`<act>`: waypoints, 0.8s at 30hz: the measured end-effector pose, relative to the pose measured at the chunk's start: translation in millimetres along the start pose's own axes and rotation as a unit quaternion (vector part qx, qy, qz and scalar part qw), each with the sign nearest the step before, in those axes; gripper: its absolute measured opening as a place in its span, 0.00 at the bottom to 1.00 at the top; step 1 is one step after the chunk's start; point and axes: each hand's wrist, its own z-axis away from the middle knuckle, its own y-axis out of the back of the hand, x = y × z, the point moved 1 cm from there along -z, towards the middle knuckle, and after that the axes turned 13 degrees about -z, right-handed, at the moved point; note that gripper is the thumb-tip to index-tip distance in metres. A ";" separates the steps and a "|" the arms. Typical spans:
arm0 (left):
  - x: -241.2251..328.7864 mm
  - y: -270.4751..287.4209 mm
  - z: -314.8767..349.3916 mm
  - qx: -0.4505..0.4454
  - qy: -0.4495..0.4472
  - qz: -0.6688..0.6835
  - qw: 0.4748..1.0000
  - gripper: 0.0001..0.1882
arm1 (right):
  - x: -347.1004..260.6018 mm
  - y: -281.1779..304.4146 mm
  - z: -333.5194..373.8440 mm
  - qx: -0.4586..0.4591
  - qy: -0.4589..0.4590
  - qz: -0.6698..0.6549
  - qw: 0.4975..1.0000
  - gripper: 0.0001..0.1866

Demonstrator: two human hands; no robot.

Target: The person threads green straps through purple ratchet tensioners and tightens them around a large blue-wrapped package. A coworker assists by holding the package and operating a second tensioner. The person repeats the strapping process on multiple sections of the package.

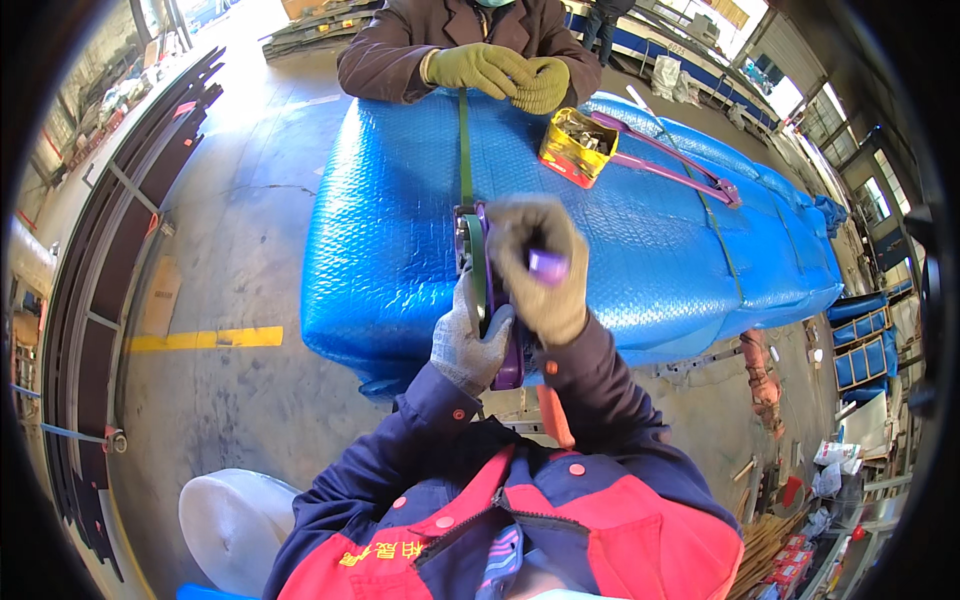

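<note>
Right in the middle of the view is a purple metal strapping tensioner tool [497, 300], standing on edge against the near side of a long bundle wrapped in shiny blue bubble film [400, 230]. A dark green flat plastic strap [465, 140] runs from the tool straight up across the top of the bundle, taut and narrow. The right hand [540, 268], in a worn grey work glove, is clenched around the tool's purple handle, thumb over the end of it. The left hand [468, 340], also in a grey knit glove, is wrapped around the lower body of the tool, fingers curled shut on it just under the strap's wheel. Across the bundle, another person leans on the far edge with both hands in olive-green gloves [505, 75] folded together, right beside where the strap passes over. To the right on the bundle sits an open yellow and red tin box of metal clips [577, 147], and touching it lies a second, long-handled purple strapping tool [665, 158], near a second green strap [722, 240] crossing the wrap. The gloved hands cover most of the tool's mechanism. On the concrete floor at left, a yellow painted line [205, 339].
</note>
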 end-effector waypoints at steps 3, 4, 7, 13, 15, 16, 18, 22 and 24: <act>-1.1 -1.9 1.2 -0.031 0.043 0.054 0.997 0.41 | 4.0 -0.7 26.8 -0.075 0.164 0.096 0.979 0.17; -0.5 -1.9 1.0 -0.023 0.045 0.055 0.997 0.41 | 5.4 -0.9 32.1 -0.066 0.165 0.085 0.980 0.17; 6.0 0.3 1.5 0.008 0.022 0.012 1.000 0.39 | 4.6 2.0 27.7 -0.040 0.070 0.033 0.996 0.16; 11.9 4.0 -2.8 0.039 -0.021 -0.026 0.999 0.39 | -7.5 -5.5 -35.9 -0.032 0.044 0.031 0.998 0.09; 9.8 4.1 -2.2 0.032 -0.003 -0.013 0.999 0.39 | -10.0 -8.5 -44.7 -0.030 0.003 -0.015 0.999 0.08; 7.9 3.8 -1.3 0.032 0.001 -0.009 0.999 0.40 | -9.8 -8.7 -43.8 -0.039 -0.021 0.037 0.998 0.09; 3.5 2.1 1.0 0.005 0.010 0.016 1.000 0.40 | -8.7 -9.0 -28.1 -0.044 0.049 0.069 0.995 0.10; -6.4 -1.8 2.3 -0.056 0.059 0.060 0.995 0.42 | 2.4 -4.7 30.4 -0.053 0.094 0.068 0.992 0.17; -7.3 -1.8 2.5 -0.038 -0.002 -0.030 0.999 0.45 | 10.3 -0.7 44.2 -0.107 0.183 0.150 0.966 0.18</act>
